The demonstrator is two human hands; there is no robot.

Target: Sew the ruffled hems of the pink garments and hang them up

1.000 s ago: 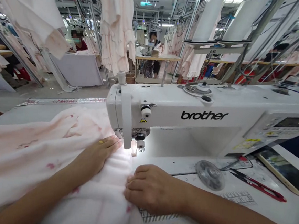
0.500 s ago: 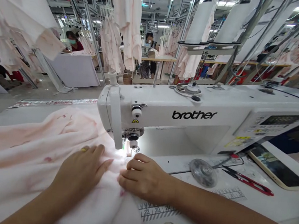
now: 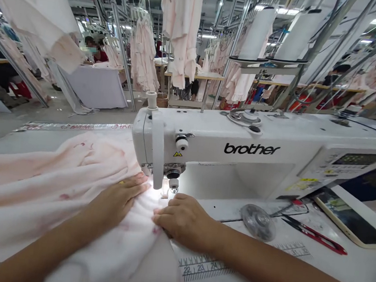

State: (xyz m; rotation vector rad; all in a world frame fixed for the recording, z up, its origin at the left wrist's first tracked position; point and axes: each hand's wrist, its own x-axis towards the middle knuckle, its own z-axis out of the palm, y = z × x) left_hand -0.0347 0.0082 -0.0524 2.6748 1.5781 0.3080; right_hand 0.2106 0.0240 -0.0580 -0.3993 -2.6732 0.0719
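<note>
Pale pink printed fabric [image 3: 61, 220] lies in soft folds under the head of a white sewing machine [image 3: 208, 131]. My left hand [image 3: 118, 196] rests flat on it, fingers stretched out to the left of the lit presser foot [image 3: 164, 193]. My right hand [image 3: 184, 221] sits just in front of the foot with its fingers curled down on the fabric's right edge; its thumb is mostly hidden. Glare washes out the needle area, so the stitching line cannot be made out.
To the right lie a clear round bobbin-like disc [image 3: 258, 222], red-handled thread snips [image 3: 317, 233] and a phone [image 3: 351, 217]. A ruler scale [image 3: 204, 266] marks the table front. Thread cones [image 3: 256, 33] stand above; garments [image 3: 144, 55] hang behind, with people seated farther off.
My left hand has slid forward and its fingers have flattened towards the presser foot. My right hand stays close to the foot. The view has shifted slightly, and the machine's display now appears lit.
</note>
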